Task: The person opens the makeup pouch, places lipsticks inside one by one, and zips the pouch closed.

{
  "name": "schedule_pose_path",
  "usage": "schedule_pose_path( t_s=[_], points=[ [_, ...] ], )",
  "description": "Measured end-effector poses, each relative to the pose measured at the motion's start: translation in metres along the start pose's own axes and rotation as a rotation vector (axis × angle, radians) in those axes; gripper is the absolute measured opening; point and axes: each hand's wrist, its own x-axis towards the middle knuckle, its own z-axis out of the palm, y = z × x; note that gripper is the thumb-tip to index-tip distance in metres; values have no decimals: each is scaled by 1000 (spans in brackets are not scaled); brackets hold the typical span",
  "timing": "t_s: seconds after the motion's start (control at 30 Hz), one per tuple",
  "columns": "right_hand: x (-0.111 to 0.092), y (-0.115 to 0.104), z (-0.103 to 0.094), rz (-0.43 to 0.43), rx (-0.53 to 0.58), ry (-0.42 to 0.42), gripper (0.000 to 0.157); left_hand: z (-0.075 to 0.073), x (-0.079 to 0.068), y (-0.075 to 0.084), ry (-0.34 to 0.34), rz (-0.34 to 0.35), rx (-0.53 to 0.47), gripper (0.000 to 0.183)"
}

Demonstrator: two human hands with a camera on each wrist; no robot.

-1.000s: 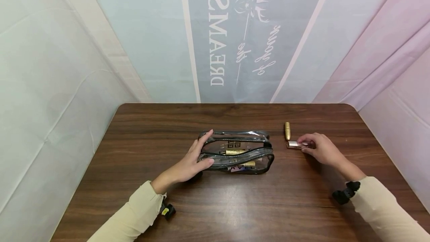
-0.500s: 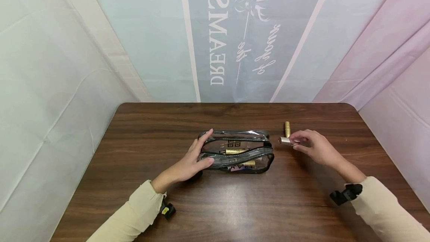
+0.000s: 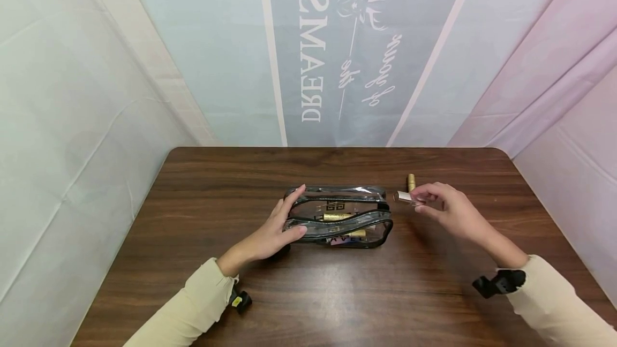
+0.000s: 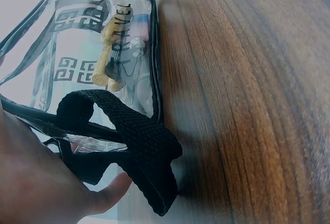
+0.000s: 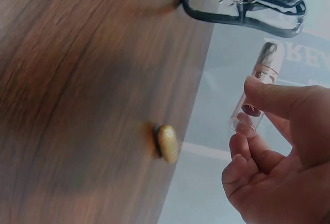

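A clear pouch [image 3: 337, 191] with black trim lies open on the table, gold tubes [image 3: 337, 217] showing inside it. My left hand [image 3: 272, 234] holds its left end, thumb on the front edge and fingers at the back. In the left wrist view a black strap [image 4: 139, 131] loops from that end. Just right of the pouch, my right hand [image 3: 448, 208] pinches a lipstick [image 5: 258, 87] with a silver end and a clear cap, lifted off the table. Its silver end points toward the pouch. Behind that hand, a gold tube [image 3: 411, 182] lies partly hidden.
The brown wooden table [image 3: 318, 293] extends around the hands, with rounded back corners. A printed cloth [image 3: 337, 68] hangs directly behind its back edge. White fabric stands on both sides. Black wrist cameras [image 3: 498, 283] sit at the sleeves.
My right hand has picked up the lipstick from the table and moved it left, toward the pouch. The left hand and the pouch have kept their places.
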Motion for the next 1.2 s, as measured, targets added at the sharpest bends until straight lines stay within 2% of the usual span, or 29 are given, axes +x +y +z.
schedule_pose_path(
  t_s=[0.17, 0.53, 0.83, 1.2],
  points=[
    [1, -10, -4, 22, 9, 30, 34, 0, 0, -1, -4, -3, 0, 74],
    [3, -28, -14, -52, 18, 33, 39, -1, -1, 4, -1, -8, -3, 75],
    [8, -54, -20, -132, 30, 12, 41, -1, -1, 4, -9, -8, -6, 74],
    [23, -76, -14, -209, 20, -44, 35, -1, -1, 4, -3, -18, -6, 74]
  ],
)
